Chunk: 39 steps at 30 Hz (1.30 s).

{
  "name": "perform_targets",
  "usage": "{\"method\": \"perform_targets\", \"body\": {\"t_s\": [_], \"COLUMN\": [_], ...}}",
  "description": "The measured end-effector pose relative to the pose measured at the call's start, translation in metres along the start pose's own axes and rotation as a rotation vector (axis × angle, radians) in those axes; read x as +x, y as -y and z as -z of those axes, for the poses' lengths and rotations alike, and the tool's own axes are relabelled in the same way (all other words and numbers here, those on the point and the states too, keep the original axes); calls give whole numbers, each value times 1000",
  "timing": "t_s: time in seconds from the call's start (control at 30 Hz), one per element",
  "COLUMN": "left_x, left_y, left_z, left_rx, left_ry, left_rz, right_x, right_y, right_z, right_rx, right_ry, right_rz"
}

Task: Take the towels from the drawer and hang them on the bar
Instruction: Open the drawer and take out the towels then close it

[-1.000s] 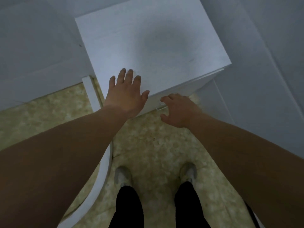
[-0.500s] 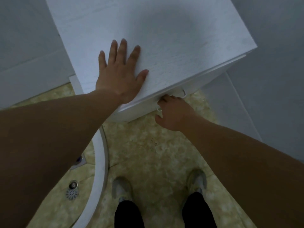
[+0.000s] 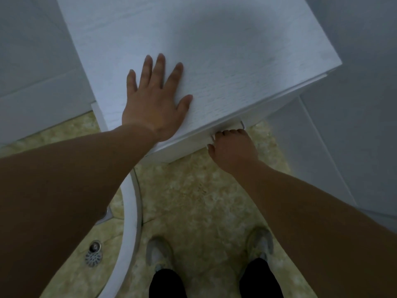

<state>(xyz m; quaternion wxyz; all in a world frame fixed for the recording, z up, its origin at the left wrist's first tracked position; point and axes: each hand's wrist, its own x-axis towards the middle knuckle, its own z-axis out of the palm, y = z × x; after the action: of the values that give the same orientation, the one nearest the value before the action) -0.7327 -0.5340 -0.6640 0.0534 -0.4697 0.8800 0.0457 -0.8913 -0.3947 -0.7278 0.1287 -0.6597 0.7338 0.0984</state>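
Note:
A white cabinet (image 3: 214, 50) stands in a corner between grey walls. My left hand (image 3: 153, 102) rests flat on its top near the front edge, fingers spread. My right hand (image 3: 233, 147) curls its fingers round the metal handle (image 3: 242, 124) of the top drawer (image 3: 193, 145), whose front shows as a narrow white strip below the top. The drawer looks closed. No towels and no bar are in view.
Beige mottled floor tiles lie below. A curved white rim (image 3: 131, 222) runs down the left, with a round floor drain (image 3: 93, 253) beside it. My two feet in grey shoes (image 3: 158, 252) stand just in front of the cabinet. Grey wall (image 3: 354, 104) closes the right side.
The view has moved closer to the cabinet. My left hand has slid further onto the top, and my right hand has reached the drawer handle and curled round it.

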Motion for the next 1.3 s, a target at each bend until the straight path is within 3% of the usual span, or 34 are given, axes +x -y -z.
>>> {"method": "perform_targets", "body": {"t_s": [0.33, 0.87, 1.0, 1.2, 1.3], "left_x": [-1, -4, -11, -56, -84], "left_y": [-1, 0, -4, -12, -17], "left_z": [0, 4, 5, 8, 13], "left_rx": [11, -9, -14, -34, -39], "left_ry": [-10, 21, 72, 195, 198], "left_rz": [9, -7, 17, -43, -56], "right_x": [-13, -96, -130, -169, -145], "right_y": [-7, -13, -9, -8, -16], "right_z": [-3, -26, -22, 26, 58], "right_rx": [-138, -127, -54, 187, 238], "right_ry": [109, 211, 126, -400, -390], "right_rz": [60, 46, 48, 275, 203]}}
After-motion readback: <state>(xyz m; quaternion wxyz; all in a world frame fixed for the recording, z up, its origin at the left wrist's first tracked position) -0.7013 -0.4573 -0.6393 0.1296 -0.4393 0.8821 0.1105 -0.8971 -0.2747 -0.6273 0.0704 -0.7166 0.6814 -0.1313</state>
